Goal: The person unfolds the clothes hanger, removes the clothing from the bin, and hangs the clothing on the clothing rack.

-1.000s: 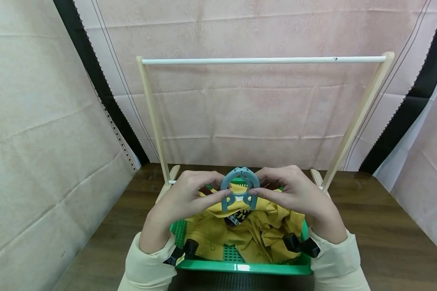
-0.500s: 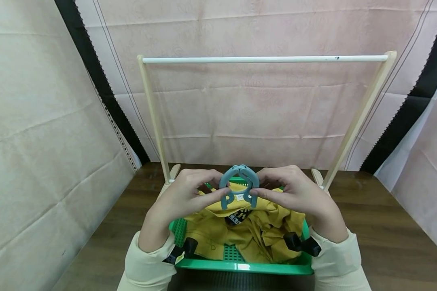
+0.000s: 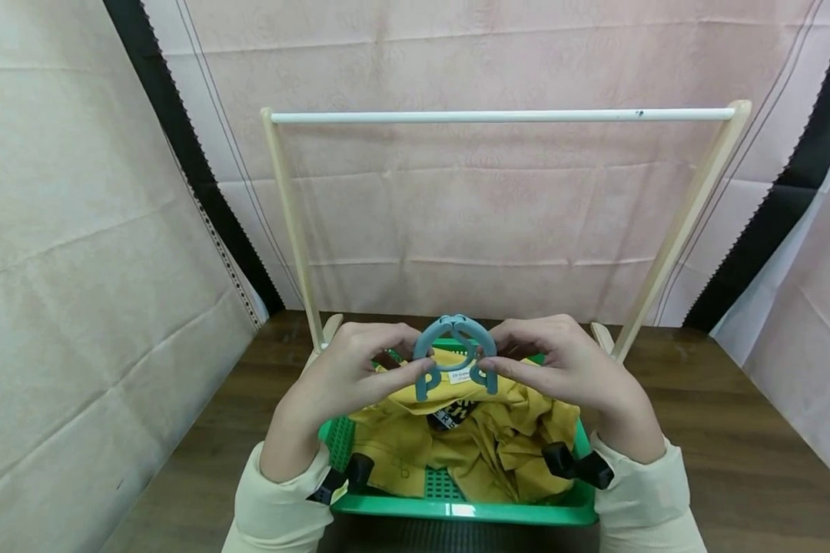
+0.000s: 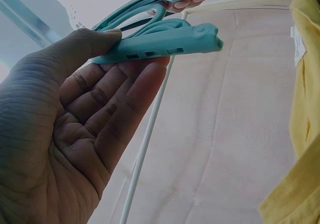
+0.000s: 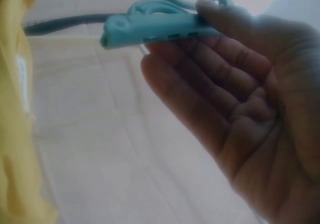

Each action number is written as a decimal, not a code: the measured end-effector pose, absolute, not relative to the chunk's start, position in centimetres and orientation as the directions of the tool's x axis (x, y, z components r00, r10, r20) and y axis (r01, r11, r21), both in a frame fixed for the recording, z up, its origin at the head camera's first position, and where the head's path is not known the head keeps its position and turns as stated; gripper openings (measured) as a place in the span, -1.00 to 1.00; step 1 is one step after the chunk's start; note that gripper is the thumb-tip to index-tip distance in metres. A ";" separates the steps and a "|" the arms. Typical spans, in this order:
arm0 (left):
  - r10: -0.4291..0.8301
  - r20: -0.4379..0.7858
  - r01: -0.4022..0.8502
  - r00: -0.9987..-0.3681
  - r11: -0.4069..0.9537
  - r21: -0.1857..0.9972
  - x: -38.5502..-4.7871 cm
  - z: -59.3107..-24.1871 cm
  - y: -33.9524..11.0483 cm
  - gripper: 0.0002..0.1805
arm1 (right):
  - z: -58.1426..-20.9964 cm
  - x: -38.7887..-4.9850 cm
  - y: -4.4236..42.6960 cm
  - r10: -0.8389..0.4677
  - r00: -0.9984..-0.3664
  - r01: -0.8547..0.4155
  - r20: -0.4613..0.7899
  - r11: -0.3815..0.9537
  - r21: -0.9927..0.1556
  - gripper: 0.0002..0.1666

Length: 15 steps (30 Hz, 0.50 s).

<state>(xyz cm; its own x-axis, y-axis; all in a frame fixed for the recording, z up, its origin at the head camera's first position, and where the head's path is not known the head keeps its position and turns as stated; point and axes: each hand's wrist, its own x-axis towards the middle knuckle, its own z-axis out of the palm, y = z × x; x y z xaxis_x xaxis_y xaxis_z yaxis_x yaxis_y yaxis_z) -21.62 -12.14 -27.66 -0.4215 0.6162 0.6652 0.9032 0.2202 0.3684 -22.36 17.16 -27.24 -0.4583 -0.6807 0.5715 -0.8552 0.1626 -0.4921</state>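
Both hands hold a blue-green folding plastic piece [image 3: 449, 322], arched with curled lower ends, above a yellow garment [image 3: 484, 430]. My left hand [image 3: 363, 369] pinches its left arm between thumb and fingers, and my right hand [image 3: 560, 365] pinches the right arm. In the left wrist view the piece [image 4: 165, 43] lies between the left hand's [image 4: 85, 108] thumb and fingers. The right wrist view shows the piece [image 5: 155, 28] pinched by the right hand [image 5: 240, 93]. The garment bears a white tag [image 3: 459, 375] and a black print.
A green basket [image 3: 463, 510] holds the garment and stands on a dark wooden table [image 3: 733, 430]. Behind it rises a rack with a white horizontal bar [image 3: 498, 117] and cream side posts [image 3: 685, 230]. Pale cloth [image 3: 456, 215] hangs behind and at the sides.
The two arms of the blue-green piece have spread slightly apart, the hands moving a little outward with them. More of the white tag shows between them. The garment and basket look unchanged.
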 end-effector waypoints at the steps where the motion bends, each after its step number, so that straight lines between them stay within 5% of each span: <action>1: 0.616 0.665 0.903 -0.423 0.221 0.369 -21.6 -27.6 -12.1 -0.90 | -27.2 -22.4 17.2 -0.681 -0.456 -0.856 0.573 0.160 -0.491 -0.76; 15: 0.618 0.651 0.893 -0.441 0.229 0.387 -21.5 -27.7 -12.4 -0.90 | -27.4 -22.4 17.5 -0.680 -0.424 -0.877 0.598 0.145 -0.458 -0.66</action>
